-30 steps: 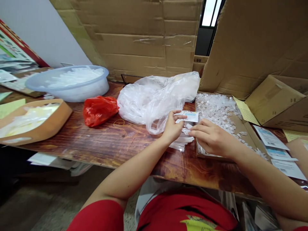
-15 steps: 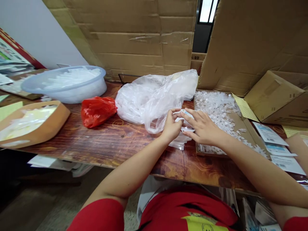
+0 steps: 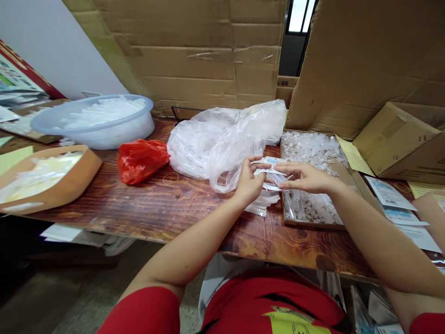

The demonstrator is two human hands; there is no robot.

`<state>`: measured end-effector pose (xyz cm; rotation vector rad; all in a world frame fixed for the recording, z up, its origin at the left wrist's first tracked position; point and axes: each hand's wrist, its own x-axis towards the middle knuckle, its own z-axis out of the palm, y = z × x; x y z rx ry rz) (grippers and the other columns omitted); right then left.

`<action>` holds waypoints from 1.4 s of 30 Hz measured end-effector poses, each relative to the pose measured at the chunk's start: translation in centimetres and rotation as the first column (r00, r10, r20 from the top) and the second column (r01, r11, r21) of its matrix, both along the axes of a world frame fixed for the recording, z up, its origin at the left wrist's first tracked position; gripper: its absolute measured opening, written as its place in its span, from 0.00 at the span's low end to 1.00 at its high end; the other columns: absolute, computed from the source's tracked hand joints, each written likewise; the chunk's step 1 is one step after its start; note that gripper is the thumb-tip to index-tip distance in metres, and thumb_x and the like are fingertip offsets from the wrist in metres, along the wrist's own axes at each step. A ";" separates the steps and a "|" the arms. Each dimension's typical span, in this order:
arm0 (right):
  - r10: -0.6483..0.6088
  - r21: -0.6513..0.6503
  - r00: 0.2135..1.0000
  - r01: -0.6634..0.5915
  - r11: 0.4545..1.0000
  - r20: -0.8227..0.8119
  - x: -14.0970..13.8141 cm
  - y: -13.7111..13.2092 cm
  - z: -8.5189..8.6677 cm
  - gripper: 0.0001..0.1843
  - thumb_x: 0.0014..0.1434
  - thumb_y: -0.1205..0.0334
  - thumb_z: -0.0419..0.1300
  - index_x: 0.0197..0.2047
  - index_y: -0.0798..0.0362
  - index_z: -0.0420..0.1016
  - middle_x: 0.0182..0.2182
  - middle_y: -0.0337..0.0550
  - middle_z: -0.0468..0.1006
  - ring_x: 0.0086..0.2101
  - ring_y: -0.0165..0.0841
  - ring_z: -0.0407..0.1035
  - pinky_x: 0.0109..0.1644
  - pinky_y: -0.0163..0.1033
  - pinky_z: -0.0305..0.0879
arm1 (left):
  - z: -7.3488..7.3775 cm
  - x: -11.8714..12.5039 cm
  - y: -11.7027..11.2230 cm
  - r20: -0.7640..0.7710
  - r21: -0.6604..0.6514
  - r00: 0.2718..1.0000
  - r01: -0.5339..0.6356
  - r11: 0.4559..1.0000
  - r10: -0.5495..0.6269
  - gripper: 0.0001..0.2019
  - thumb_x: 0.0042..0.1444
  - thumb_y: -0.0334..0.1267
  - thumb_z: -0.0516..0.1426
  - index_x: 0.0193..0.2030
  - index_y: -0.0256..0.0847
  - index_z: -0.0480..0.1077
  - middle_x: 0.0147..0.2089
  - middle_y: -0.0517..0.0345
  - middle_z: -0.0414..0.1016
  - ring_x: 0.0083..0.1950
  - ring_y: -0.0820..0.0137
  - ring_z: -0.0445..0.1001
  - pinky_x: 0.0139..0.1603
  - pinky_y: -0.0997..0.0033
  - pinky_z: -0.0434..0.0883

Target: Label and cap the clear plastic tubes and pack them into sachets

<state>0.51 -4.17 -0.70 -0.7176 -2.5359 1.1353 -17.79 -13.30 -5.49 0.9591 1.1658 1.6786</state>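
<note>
My left hand (image 3: 249,182) pinches a small clear packet with a blue and white printed card (image 3: 273,166) above the wooden table (image 3: 146,204). My right hand (image 3: 306,178) holds the same packet from the right, fingers closed on its edge. Under both hands lies a small stack of clear packets (image 3: 264,202). Right behind them is a flat cardboard tray (image 3: 313,153) full of small clear plastic pieces.
A large clear plastic bag (image 3: 222,139) and a red bag (image 3: 141,159) lie mid-table. A blue-rimmed basin (image 3: 93,120) and a brown tray (image 3: 48,178) sit at left. Printed cards (image 3: 399,208) and a cardboard box (image 3: 406,144) are at right. Cardboard sheets (image 3: 208,55) stand behind.
My right hand went from the packet stack up to the packet in my left hand and now grips its right side. The left hand stayed almost still.
</note>
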 end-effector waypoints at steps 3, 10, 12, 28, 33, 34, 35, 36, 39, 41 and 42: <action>-0.122 -0.121 0.974 0.100 0.988 -0.189 -1.1 -0.3 -0.9 0.26 0.47 0.46 0.75 0.48 0.50 0.87 0.53 0.50 0.84 0.54 0.49 0.77 0.60 0.55 0.73 | 0.1 0.0 -0.2 0.001 0.014 0.999 0.046 0.999 -0.046 0.25 0.50 0.31 0.60 0.54 0.45 0.56 0.52 0.54 0.76 0.26 0.74 0.79 0.23 0.70 0.77; -0.434 -0.168 0.788 0.402 0.900 -0.437 -3.9 -1.4 -3.2 0.07 0.43 0.65 0.73 0.26 0.51 0.80 0.35 0.42 0.85 0.43 0.42 0.80 0.54 0.51 0.74 | 0.1 0.7 -1.8 -0.210 0.184 0.969 0.168 0.968 -0.129 0.25 0.57 0.41 0.62 0.56 0.48 0.55 0.56 0.51 0.73 0.29 0.74 0.81 0.23 0.74 0.78; -0.415 -0.114 0.781 0.412 0.904 -0.466 -3.0 -1.8 -2.6 0.06 0.45 0.67 0.72 0.26 0.50 0.80 0.38 0.42 0.86 0.45 0.41 0.80 0.56 0.51 0.73 | 0.1 0.5 -2.3 -0.333 0.245 0.938 0.188 0.951 -0.100 0.25 0.59 0.40 0.61 0.59 0.49 0.54 0.59 0.50 0.72 0.30 0.75 0.80 0.23 0.78 0.74; -0.666 0.502 0.741 0.542 0.674 0.093 27.4 3.6 0.6 0.23 0.45 0.33 0.68 0.30 0.44 0.82 0.41 0.52 0.84 0.41 0.50 0.78 0.46 0.56 0.76 | -1.0 -4.0 1.1 -0.982 -0.183 0.062 -0.070 0.981 -0.179 0.21 0.60 0.47 0.55 0.53 0.38 0.78 0.60 0.41 0.76 0.64 0.49 0.72 0.68 0.48 0.68; -0.558 0.460 0.727 0.368 0.808 0.400 27.2 6.6 1.3 0.17 0.47 0.42 0.73 0.31 0.47 0.86 0.37 0.58 0.82 0.38 0.48 0.77 0.40 0.51 0.72 | -0.6 -4.7 1.0 -0.962 -0.255 0.108 -0.014 0.967 -0.252 0.27 0.57 0.51 0.57 0.59 0.37 0.75 0.64 0.39 0.73 0.67 0.49 0.71 0.72 0.47 0.65; -0.572 0.487 0.721 0.366 0.793 0.391 26.1 7.5 1.6 0.17 0.48 0.42 0.72 0.31 0.48 0.86 0.38 0.58 0.82 0.39 0.49 0.77 0.44 0.53 0.72 | -0.5 -4.9 1.0 -0.958 -0.265 0.113 0.005 0.964 -0.264 0.28 0.57 0.52 0.57 0.59 0.37 0.75 0.65 0.40 0.72 0.68 0.49 0.70 0.72 0.47 0.64; -0.586 0.515 0.716 0.363 0.777 0.380 24.6 8.4 1.9 0.18 0.51 0.42 0.69 0.34 0.49 0.86 0.39 0.56 0.82 0.41 0.51 0.76 0.46 0.55 0.72 | -0.4 -5.0 1.0 -0.954 -0.274 0.117 0.020 0.961 -0.275 0.29 0.56 0.52 0.57 0.60 0.37 0.75 0.66 0.40 0.72 0.68 0.49 0.69 0.72 0.48 0.64; -0.614 0.561 0.705 0.364 0.743 0.356 22.8 9.4 2.0 0.18 0.54 0.44 0.67 0.37 0.51 0.86 0.40 0.57 0.81 0.43 0.52 0.76 0.48 0.56 0.72 | -0.3 -5.2 1.0 -0.952 -0.281 0.119 0.028 0.959 -0.283 0.29 0.56 0.52 0.57 0.60 0.37 0.75 0.67 0.40 0.71 0.69 0.49 0.69 0.73 0.49 0.64; -0.637 0.712 0.701 0.265 0.650 0.321 16.0 12.0 1.5 0.19 0.65 0.59 0.55 0.51 0.57 0.83 0.49 0.59 0.79 0.50 0.49 0.74 0.55 0.51 0.69 | -0.2 -5.4 1.1 -0.954 -0.279 0.114 0.014 0.960 -0.279 0.30 0.56 0.53 0.58 0.60 0.37 0.74 0.64 0.41 0.74 0.67 0.49 0.71 0.71 0.50 0.65; -0.604 0.721 0.727 0.221 0.657 0.327 11.5 13.3 0.4 0.22 0.64 0.66 0.54 0.57 0.55 0.80 0.55 0.58 0.77 0.54 0.46 0.72 0.57 0.48 0.68 | -0.1 -5.3 1.0 -0.960 -0.264 0.104 -0.005 0.965 -0.262 0.29 0.57 0.53 0.58 0.60 0.36 0.74 0.61 0.40 0.76 0.65 0.48 0.73 0.70 0.50 0.67; -0.587 0.724 0.737 0.198 0.661 0.334 9.6 13.8 -0.3 0.24 0.63 0.69 0.54 0.60 0.53 0.78 0.58 0.56 0.76 0.55 0.45 0.71 0.57 0.47 0.67 | -0.1 -5.3 1.0 -0.962 -0.259 0.097 -0.009 0.966 -0.257 0.29 0.57 0.53 0.58 0.60 0.36 0.75 0.60 0.40 0.77 0.64 0.48 0.73 0.69 0.50 0.67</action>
